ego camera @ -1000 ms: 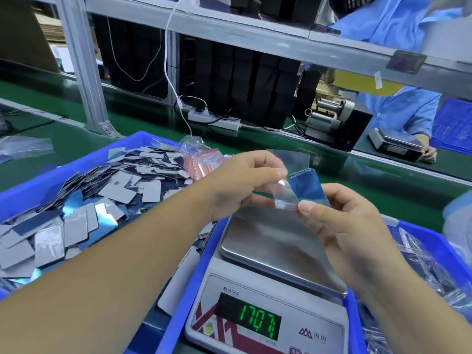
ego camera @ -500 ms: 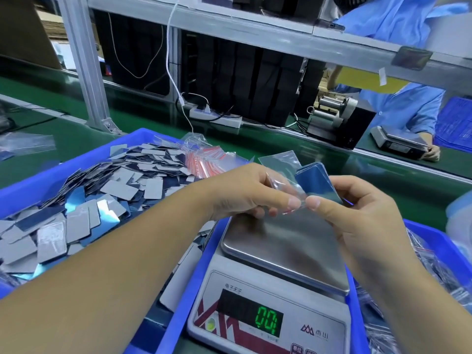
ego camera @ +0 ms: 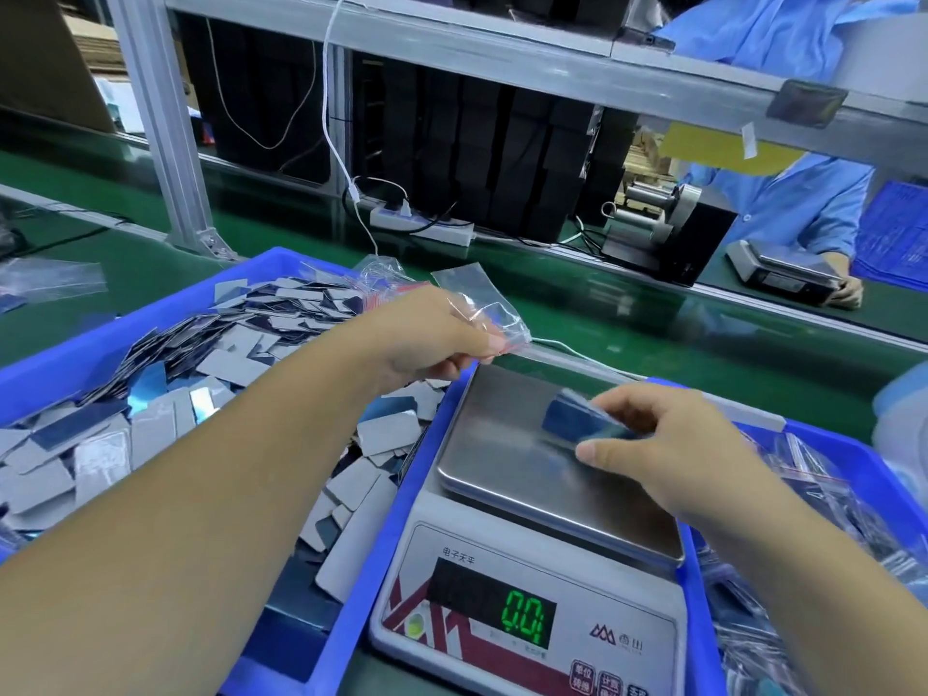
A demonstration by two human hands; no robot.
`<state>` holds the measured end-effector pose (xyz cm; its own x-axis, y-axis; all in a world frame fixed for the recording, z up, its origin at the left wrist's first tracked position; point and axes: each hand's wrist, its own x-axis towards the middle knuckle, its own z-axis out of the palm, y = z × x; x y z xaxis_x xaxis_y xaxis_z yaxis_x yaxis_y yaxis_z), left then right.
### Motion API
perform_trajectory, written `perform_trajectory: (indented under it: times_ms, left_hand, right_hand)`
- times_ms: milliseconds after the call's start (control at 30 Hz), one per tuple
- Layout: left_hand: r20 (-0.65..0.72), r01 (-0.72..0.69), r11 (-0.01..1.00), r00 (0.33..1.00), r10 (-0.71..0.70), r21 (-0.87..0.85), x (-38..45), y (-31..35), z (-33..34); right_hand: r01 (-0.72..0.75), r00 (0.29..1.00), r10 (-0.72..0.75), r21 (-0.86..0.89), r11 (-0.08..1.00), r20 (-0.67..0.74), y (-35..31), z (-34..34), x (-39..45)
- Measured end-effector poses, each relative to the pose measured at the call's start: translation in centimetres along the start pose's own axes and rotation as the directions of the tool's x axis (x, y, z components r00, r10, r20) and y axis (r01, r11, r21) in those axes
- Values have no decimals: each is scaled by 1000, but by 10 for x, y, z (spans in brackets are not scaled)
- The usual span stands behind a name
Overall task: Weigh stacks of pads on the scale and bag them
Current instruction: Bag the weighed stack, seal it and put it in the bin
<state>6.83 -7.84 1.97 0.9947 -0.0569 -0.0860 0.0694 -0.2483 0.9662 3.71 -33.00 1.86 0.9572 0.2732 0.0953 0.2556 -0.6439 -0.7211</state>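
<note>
The right hand [ego camera: 668,444] pinches a small blue stack of pads [ego camera: 577,421], now lowered from the bag mouth to just above the steel scale pan [ego camera: 507,459]. The left hand [ego camera: 432,339] has drawn apart, pinching the clear plastic bag [ego camera: 482,303]. With the display [ego camera: 522,617] reading zero, a re-weigh seems likely before bagging.

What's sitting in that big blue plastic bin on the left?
The blue plastic bin holds a loose heap of grey and blue rectangular pads plus clear red-striped bags. The left forearm covers part, and the bin's bottom is buried.
</note>
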Motion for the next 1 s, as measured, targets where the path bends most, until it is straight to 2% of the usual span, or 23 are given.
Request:
perform_trajectory:
  times_ms: [67, 233, 367, 600, 767, 900, 1000]
  left_hand:
    - [-6, 14, 1000, 1000, -14, -18, 2, 0, 4]
    - [23, 14, 998, 1000, -12, -63, -1, 4, 12]
    - [-57, -3, 997, 998, -1, -77, -1, 4, 12]
    - [43, -26, 996, 999, 30, -80, 2, -1, 12]
    - [83, -16, 996, 996, 23, -87, -3, 2, 14]
    - [107, -61, 997, 992, 67, -54, -6, 4, 15]
    - [73, -69, 997, 995, 72, -38, -8, 6, 20]
  right_hand:
    - [37, 999, -32, -135, 990, 42, 1, 2, 0]
    - [131, 990, -105, -313, 941, 97, 0, 3, -2]
    - [175, 980, -123, -397, 901, 155, -1, 9, -2]
    - [206, 978, -181, -348, 915, 105, -3, 11, -4]
    - [247, 969, -223, -382, 891, 107, -6, 7, -5]
    - [251, 968, -229, -392, 885, 103, -7, 5, -5]
    - [226, 974, -225, -279, 933, 35, -10, 7, -5]
